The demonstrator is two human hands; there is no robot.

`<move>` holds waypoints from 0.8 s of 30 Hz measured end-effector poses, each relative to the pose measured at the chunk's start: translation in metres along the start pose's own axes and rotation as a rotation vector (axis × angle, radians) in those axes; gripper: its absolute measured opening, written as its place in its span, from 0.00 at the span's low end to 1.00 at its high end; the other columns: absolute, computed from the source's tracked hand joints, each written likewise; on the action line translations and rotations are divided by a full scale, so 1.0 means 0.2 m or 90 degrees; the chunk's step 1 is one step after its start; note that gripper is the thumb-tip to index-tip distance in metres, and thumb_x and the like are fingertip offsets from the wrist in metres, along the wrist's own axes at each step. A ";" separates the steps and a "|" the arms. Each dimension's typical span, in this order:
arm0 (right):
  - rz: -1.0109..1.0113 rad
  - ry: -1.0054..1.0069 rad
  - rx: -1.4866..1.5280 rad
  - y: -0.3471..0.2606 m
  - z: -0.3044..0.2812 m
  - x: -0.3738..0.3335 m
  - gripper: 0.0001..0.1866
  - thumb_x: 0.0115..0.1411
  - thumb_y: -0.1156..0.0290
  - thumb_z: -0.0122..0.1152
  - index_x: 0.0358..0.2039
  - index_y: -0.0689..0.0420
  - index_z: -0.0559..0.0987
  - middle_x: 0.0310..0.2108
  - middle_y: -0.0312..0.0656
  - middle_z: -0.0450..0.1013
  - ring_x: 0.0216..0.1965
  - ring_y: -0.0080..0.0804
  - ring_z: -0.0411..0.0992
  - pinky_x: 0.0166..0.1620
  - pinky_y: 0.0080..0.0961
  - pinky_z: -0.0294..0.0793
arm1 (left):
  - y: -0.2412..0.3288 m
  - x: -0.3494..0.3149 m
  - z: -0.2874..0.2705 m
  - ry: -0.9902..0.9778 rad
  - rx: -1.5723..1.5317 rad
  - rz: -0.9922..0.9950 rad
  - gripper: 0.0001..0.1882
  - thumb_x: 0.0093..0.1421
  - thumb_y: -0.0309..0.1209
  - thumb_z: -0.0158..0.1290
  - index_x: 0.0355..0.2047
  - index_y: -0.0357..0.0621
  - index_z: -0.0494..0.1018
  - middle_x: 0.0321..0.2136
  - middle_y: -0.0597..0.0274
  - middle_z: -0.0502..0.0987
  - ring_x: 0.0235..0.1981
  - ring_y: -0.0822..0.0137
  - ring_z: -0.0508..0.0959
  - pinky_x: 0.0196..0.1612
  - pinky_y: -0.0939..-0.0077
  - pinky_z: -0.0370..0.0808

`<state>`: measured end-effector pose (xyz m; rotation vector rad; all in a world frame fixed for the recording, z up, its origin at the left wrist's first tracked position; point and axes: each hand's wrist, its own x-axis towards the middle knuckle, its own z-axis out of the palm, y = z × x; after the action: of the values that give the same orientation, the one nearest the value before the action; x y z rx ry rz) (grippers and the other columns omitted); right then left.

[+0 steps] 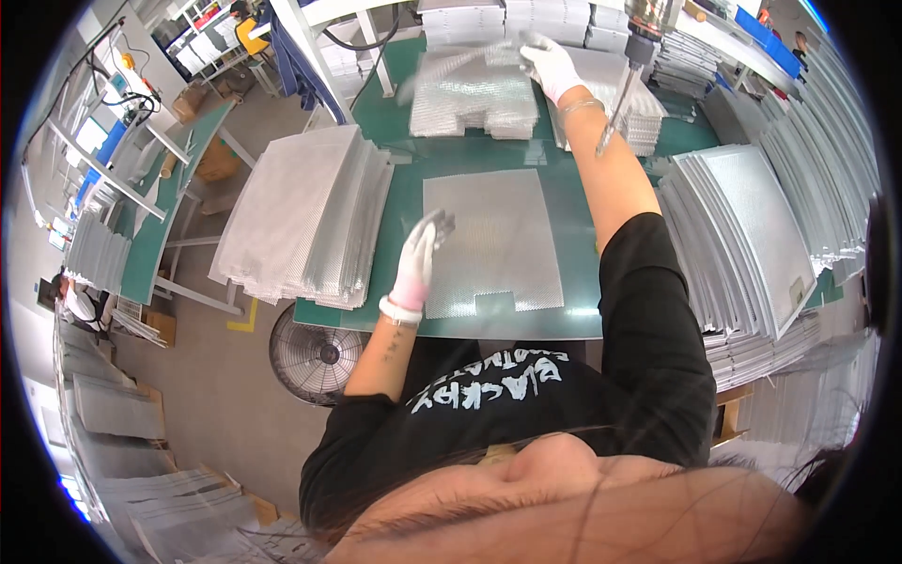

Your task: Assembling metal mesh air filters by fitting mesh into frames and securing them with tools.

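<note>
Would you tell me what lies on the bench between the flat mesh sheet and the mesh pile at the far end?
In the head view, only bare green mat separates the flat mesh sheet from the far mesh pile.

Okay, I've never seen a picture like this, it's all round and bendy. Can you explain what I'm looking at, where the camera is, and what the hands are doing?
The picture comes from a wide fisheye camera worn on a person's head and looking down, which is why straight edges bend near the rim. There is no machine, just a person working with two hands in white gloves. The left hand rests on the left edge of a flat sheet of silvery metal mesh lying on a green worktable. The right hand reaches far forward and touches a pile of similar mesh sheets at the back of the table; whether it is gripping one is blurred. More mesh stacks sit to the left and right. A floor fan stands below the table's edge.
</note>
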<state>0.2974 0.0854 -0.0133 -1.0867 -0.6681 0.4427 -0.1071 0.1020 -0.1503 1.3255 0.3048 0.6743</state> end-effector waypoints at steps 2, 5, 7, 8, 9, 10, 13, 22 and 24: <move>-0.063 -0.047 0.106 -0.07 0.08 -0.02 0.22 0.60 0.81 0.59 0.56 0.59 0.72 0.44 0.41 0.75 0.40 0.28 0.75 0.40 0.25 0.78 | 0.01 -0.13 -0.07 -0.019 0.048 0.019 0.27 0.73 0.41 0.39 0.60 0.28 0.62 0.54 0.39 0.72 0.56 0.54 0.74 0.61 0.64 0.68; -0.205 -0.068 0.269 -0.18 0.10 -0.17 0.24 0.60 0.82 0.58 0.58 0.61 0.71 0.51 0.41 0.72 0.46 0.31 0.74 0.49 0.27 0.75 | -0.01 -0.23 -0.17 0.008 0.004 -0.007 0.26 0.73 0.40 0.39 0.58 0.25 0.64 0.51 0.40 0.74 0.54 0.53 0.75 0.62 0.64 0.69; -0.208 -0.037 0.194 -0.20 0.06 -0.39 0.25 0.60 0.81 0.58 0.59 0.62 0.69 0.52 0.42 0.72 0.46 0.30 0.74 0.51 0.27 0.74 | 0.02 -0.23 -0.20 0.021 -0.001 -0.001 0.27 0.72 0.42 0.40 0.57 0.27 0.65 0.52 0.41 0.74 0.55 0.54 0.75 0.62 0.64 0.68; -0.217 -0.007 0.117 -0.20 0.04 -0.53 0.27 0.60 0.81 0.59 0.60 0.63 0.67 0.53 0.43 0.71 0.47 0.30 0.73 0.52 0.26 0.73 | 0.05 -0.21 -0.20 0.030 -0.006 0.009 0.27 0.72 0.44 0.41 0.57 0.28 0.66 0.52 0.42 0.74 0.56 0.55 0.74 0.62 0.64 0.67; -0.195 -0.007 0.093 -0.18 0.01 -0.68 0.29 0.60 0.80 0.59 0.62 0.64 0.66 0.53 0.43 0.71 0.47 0.29 0.73 0.52 0.25 0.73 | 0.10 -0.20 -0.19 0.037 -0.024 0.025 0.31 0.71 0.48 0.41 0.59 0.29 0.63 0.54 0.41 0.73 0.56 0.53 0.74 0.61 0.63 0.67; -0.171 -0.009 0.068 -0.15 0.00 -0.86 0.31 0.59 0.80 0.59 0.63 0.64 0.64 0.53 0.44 0.71 0.46 0.28 0.73 0.52 0.24 0.72 | 0.14 -0.18 -0.18 0.041 -0.026 0.019 0.31 0.71 0.48 0.41 0.59 0.29 0.63 0.54 0.41 0.73 0.56 0.53 0.74 0.61 0.63 0.67; -0.070 -0.009 -0.198 -0.09 0.00 -1.45 0.36 0.56 0.81 0.60 0.66 0.64 0.61 0.52 0.43 0.71 0.46 0.27 0.73 0.52 0.23 0.72 | 0.28 -0.21 -0.12 -0.036 -0.240 0.057 0.36 0.68 0.51 0.47 0.63 0.31 0.58 0.53 0.44 0.74 0.51 0.56 0.77 0.56 0.64 0.72; -0.050 -0.069 -0.650 0.10 -0.06 -1.90 0.32 0.52 0.72 0.65 0.59 0.60 0.70 0.37 0.48 0.71 0.38 0.42 0.72 0.45 0.32 0.73 | 0.06 -0.36 -0.05 0.141 0.655 -0.052 0.32 0.53 0.35 0.64 0.56 0.39 0.67 0.24 0.57 0.78 0.21 0.64 0.76 0.29 0.71 0.74; 0.034 -0.044 -0.681 0.16 -0.09 -1.90 0.31 0.53 0.69 0.65 0.58 0.59 0.71 0.38 0.48 0.72 0.38 0.43 0.72 0.44 0.33 0.73 | -0.04 -0.35 -0.06 0.123 0.696 -0.039 0.33 0.53 0.36 0.64 0.57 0.39 0.65 0.38 0.46 0.80 0.34 0.54 0.81 0.39 0.65 0.77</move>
<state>0.0343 -0.1522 -0.1531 -2.1039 -0.9690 0.1392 -0.1671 0.0681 -0.1719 2.2684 0.9557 0.5882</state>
